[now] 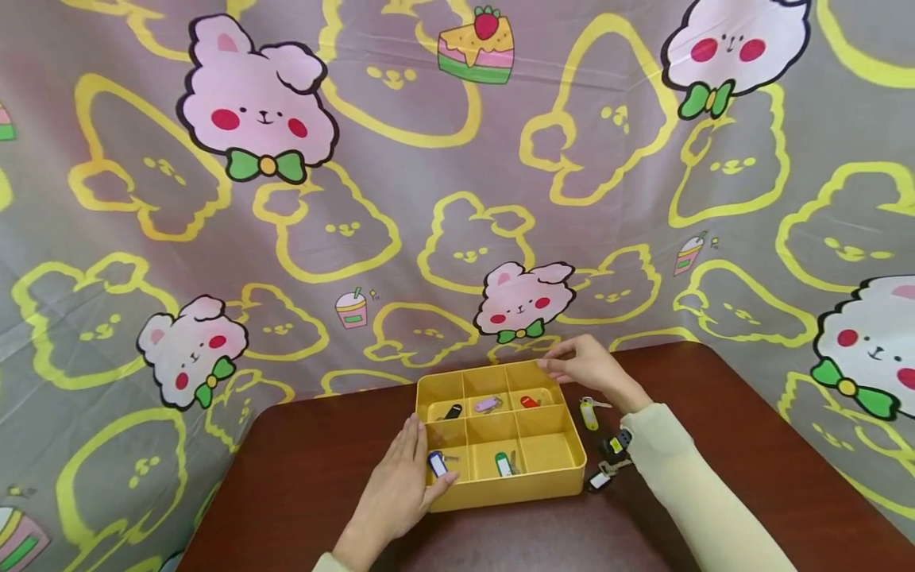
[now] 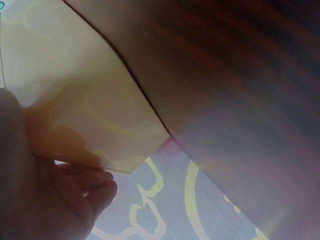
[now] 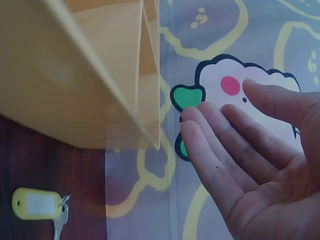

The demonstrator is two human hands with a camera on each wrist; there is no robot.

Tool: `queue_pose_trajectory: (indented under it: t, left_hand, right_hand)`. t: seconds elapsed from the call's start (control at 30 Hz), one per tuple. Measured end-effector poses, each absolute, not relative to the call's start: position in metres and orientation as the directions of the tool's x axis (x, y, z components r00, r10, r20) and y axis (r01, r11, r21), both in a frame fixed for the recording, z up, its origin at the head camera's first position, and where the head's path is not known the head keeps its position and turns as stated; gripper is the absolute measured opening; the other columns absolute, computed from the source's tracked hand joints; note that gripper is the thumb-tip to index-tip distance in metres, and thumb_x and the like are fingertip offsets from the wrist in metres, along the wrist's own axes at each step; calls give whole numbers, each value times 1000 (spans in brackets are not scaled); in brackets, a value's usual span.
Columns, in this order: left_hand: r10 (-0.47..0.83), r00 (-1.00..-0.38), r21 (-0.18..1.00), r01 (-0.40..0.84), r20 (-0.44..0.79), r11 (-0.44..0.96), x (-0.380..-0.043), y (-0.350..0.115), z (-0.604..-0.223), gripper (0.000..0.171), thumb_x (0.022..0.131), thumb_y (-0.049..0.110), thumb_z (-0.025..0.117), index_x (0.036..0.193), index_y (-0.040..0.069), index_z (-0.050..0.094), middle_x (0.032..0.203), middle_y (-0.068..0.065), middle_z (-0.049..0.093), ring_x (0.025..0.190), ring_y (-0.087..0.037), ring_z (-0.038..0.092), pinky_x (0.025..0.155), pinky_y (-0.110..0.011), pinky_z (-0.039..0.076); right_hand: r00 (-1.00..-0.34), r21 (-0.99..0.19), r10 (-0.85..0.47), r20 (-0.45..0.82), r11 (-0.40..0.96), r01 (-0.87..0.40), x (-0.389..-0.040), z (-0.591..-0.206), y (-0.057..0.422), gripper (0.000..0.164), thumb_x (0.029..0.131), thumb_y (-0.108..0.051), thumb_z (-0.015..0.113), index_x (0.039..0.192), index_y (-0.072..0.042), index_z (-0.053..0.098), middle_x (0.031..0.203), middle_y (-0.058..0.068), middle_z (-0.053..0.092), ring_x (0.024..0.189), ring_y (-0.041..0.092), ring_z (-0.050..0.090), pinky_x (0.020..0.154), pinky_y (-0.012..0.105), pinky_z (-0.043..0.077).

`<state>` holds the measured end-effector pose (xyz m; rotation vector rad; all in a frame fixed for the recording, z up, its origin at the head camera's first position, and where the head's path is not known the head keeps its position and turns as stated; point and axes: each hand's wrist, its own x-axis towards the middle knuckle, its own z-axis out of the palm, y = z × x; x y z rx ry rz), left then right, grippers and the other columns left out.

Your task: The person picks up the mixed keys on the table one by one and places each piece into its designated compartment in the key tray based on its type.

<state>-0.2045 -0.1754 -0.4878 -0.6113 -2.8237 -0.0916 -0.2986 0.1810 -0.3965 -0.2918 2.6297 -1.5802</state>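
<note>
A yellow box (image 1: pixel 500 496) with several compartments sits on the table. My left hand (image 1: pixel 396 477) rests along its left wall, fingers extended, the thumb over the front left corner. Near the back right corner is my right hand (image 1: pixel 589 369), holding nothing, its fingers loosely bent in the right wrist view. In the back row lie a black key tag (image 1: pixel 453 411), a lilac key tag (image 1: pixel 487 404) and a red key tag (image 1: pixel 529 402). The front row holds a blue key tag (image 1: pixel 438 465) at left and a green key tag (image 1: pixel 504 464) in the middle.
To the box's right, a yellow key tag (image 3: pixel 36 204) with a key lies on the dark wooden table (image 1: pixel 307 453). Nearer the front are a black and yellow key item (image 1: pixel 615 446) and a black tag with a white label (image 1: pixel 599 480). A patterned curtain (image 1: pixel 400 191) hangs behind.
</note>
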Motion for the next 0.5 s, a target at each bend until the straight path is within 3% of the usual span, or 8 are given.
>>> queue_pose_trajectory:
  t: [0.23, 0.5]
  left_hand:
    - [398, -876, 22, 419, 273, 908, -204, -175, -485, 89, 105, 61, 51, 156, -12, 39, 167, -31, 32, 158, -41, 34, 128, -51, 36]
    - [393, -882, 28, 414, 262, 910, -202, -176, -487, 89, 105, 61, 50, 156, -11, 39, 168, -31, 31, 159, -40, 33, 129, -50, 34]
  right_hand:
    - [-986, -865, -163, 41, 488, -117, -295, -402, 192, 34, 101, -24, 72, 120, 5, 75, 116, 24, 76, 99, 32, 78, 85, 36, 66]
    - [-990, -857, -125, 67, 501, -121, -295, -414, 198, 28, 99, -20, 74, 114, 3, 78, 106, 19, 80, 94, 31, 78, 82, 38, 66]
